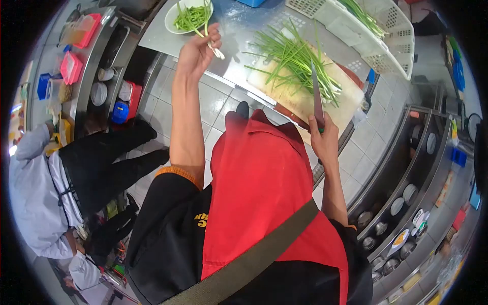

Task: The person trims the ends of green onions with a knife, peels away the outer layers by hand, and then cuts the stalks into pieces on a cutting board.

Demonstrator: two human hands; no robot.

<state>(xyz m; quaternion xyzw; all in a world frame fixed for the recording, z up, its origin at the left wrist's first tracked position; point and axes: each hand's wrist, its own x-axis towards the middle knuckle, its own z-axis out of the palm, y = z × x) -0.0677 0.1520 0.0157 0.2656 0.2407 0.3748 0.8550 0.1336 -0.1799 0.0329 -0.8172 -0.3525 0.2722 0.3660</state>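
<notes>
In the head view my left hand (198,55) is closed around a few spring onions (217,53), their white ends sticking out below the fingers. It is beside a white bowl (168,24) of cut green pieces (189,18), and the held green stalks reach over the bowl's rim. My right hand (325,139) grips a kitchen knife (317,99) by its handle, blade pointing away from me. The blade lies over the right part of a loose pile of spring onions (290,58) on a pale cutting board (347,104).
A white perforated crate (351,38) with more spring onions (362,16) stands at the back right of the metal table (231,30). Part of a blue container (251,2) shows at the back. Shelves (406,168) line the right; other people (38,188) are at the left.
</notes>
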